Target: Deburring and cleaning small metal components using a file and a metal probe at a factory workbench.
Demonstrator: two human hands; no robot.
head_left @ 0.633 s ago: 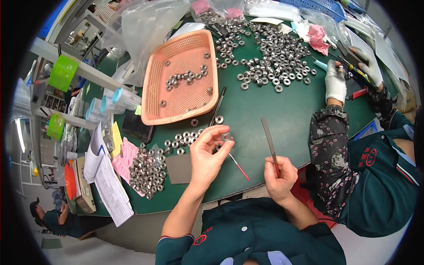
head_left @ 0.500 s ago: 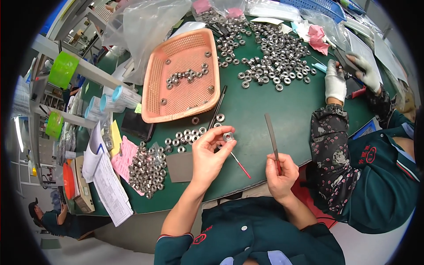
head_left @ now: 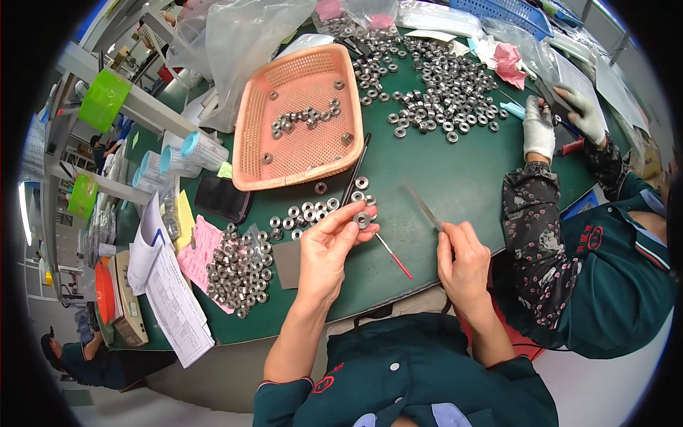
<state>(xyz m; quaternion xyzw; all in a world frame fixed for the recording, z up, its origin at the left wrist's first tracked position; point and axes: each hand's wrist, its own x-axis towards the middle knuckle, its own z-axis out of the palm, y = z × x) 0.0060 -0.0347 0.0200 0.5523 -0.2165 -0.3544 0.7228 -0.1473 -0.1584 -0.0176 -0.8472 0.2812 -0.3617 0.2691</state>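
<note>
Between the thumb and fingertips of my left hand [head_left: 326,249] is a small metal ring [head_left: 362,220] with a round hole. My right hand [head_left: 464,267] is closed around a flat file [head_left: 424,208]. Its blade slants up and to the left, blurred toward the tip, and stands apart from the ring. The palm and fingers hide the file's handle. Just right of the ring, a thin tool with a red handle [head_left: 398,262] lies on the green table. A loose group of similar rings [head_left: 309,211] lies beyond my left hand.
A peach plastic basket [head_left: 245,135] with several rings stands behind, near a large ring pile [head_left: 445,89]. Another pile [head_left: 238,274] sits left, beside a grey square sheet [head_left: 287,265] and papers [head_left: 174,302]. At right, a co-worker's gloved hands [head_left: 539,132] handle a dark object.
The file has swung from nearly upright to slanting left, and its red handle has gone from sight in my right hand. My left hand has shifted slightly left, with the ring turned.
</note>
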